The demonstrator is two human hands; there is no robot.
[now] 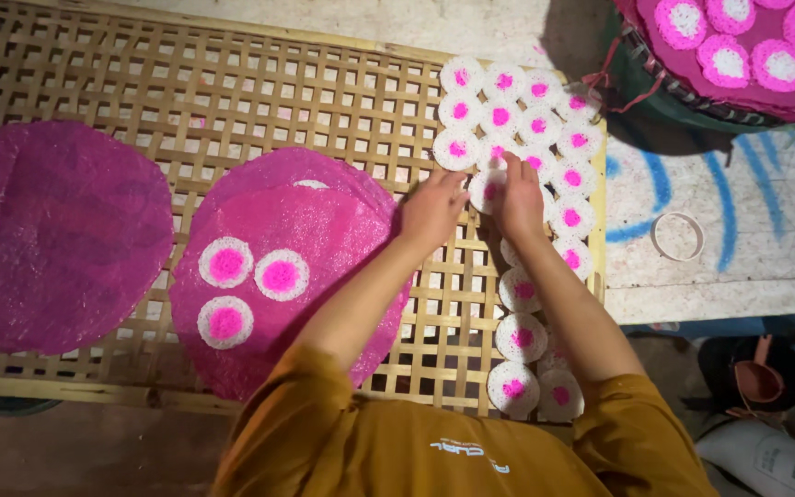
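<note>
Your two hands meet over the right end of the bamboo lattice rack (232, 101). Your right hand (519, 198) has its fingers closed down on a small white disc with a pink centre (484, 189), and your left hand (432, 207) rests just beside it, fingertips touching the disc's edge or very near it; from this angle you cannot quite tell whether the left hand grips it too.

Much of the laying-out looks done. The rows of small discs (517, 115) already fill the far right corner of the rack, edges touching, and a column of them (522, 336) runs down the right side under your forearm toward your body.

A fair part looks left. Three small discs (255, 276) lie on the stack of large pink rounds (315, 230) in the middle of the rack, apart from the rows. Another large pink round (52, 235) sits well to the left with nothing on it. Off the rack, at the top right, a basket (683, 87) carries a further pink round holding more small discs (738, 41). A ring (678, 236) lies on the painted surface beside the rack.
</note>
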